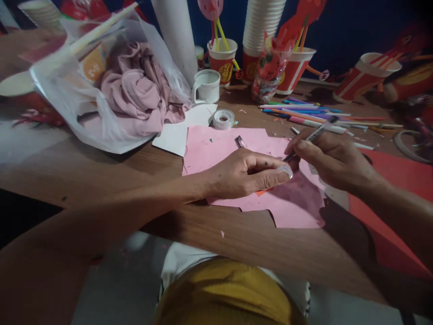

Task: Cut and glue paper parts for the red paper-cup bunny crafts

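Observation:
My left hand [250,174] is above pink paper, thumb and forefinger pinching a small, clear, shiny rounded piece [286,169] that I cannot identify further. A bit of orange paper [265,192] shows just under this hand. In my right hand [338,155] is a slim pen-like tool [314,135], dark at its upper end, its lower tip pointing down at the left fingertips. Whether that tip touches the clear piece, I cannot tell. The pink paper [216,144], with cut edges, lies beneath both hands. A small metallic item [240,141] rests on it.
A roll of clear tape [223,119] and a white mug [207,85] stand behind the paper. Pencils and pens [304,110] lie at the back right. Red paper [389,194] is on the right, a plastic bag with pink cloth [135,90] on the left. Paper cups [222,61] line the back.

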`<move>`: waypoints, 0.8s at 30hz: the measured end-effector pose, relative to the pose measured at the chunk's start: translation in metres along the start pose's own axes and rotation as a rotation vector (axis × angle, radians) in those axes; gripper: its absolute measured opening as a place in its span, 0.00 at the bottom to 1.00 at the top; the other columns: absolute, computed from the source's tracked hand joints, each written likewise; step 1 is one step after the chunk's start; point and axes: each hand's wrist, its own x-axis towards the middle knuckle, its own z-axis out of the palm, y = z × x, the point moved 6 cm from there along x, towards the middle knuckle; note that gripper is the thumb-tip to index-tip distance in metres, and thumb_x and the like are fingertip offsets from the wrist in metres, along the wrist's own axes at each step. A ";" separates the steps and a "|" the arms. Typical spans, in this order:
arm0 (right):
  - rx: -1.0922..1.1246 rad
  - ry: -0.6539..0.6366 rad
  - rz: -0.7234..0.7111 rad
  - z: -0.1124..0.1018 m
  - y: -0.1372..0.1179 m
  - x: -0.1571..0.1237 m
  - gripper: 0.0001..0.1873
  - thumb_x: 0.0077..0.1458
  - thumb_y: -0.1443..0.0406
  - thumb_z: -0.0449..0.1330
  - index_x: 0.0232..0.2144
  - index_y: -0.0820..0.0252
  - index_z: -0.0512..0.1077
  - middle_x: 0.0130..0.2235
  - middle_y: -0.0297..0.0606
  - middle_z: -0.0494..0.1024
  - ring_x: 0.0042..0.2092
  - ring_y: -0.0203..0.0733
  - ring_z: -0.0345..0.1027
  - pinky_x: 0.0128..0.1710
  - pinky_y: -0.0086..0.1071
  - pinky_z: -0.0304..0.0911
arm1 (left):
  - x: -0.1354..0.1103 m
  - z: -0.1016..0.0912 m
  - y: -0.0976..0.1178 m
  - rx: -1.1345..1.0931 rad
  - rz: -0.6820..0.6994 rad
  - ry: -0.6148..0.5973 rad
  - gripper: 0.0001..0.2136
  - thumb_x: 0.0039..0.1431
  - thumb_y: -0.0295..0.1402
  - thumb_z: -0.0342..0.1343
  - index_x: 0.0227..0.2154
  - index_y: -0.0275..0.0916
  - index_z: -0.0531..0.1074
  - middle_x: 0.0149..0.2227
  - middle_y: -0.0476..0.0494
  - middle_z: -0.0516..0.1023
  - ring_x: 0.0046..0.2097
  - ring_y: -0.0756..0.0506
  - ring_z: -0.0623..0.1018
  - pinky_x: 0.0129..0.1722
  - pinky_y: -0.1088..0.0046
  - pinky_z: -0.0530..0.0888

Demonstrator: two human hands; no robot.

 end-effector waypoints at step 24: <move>0.018 -0.407 -0.121 0.026 -0.014 0.061 0.13 0.54 0.60 0.56 0.23 0.61 0.73 0.21 0.24 0.71 0.25 0.27 0.66 0.25 0.23 0.61 | 0.002 -0.002 0.001 0.133 0.092 -0.025 0.11 0.58 0.33 0.46 0.23 0.34 0.65 0.23 0.53 0.59 0.26 0.54 0.60 0.25 0.77 0.58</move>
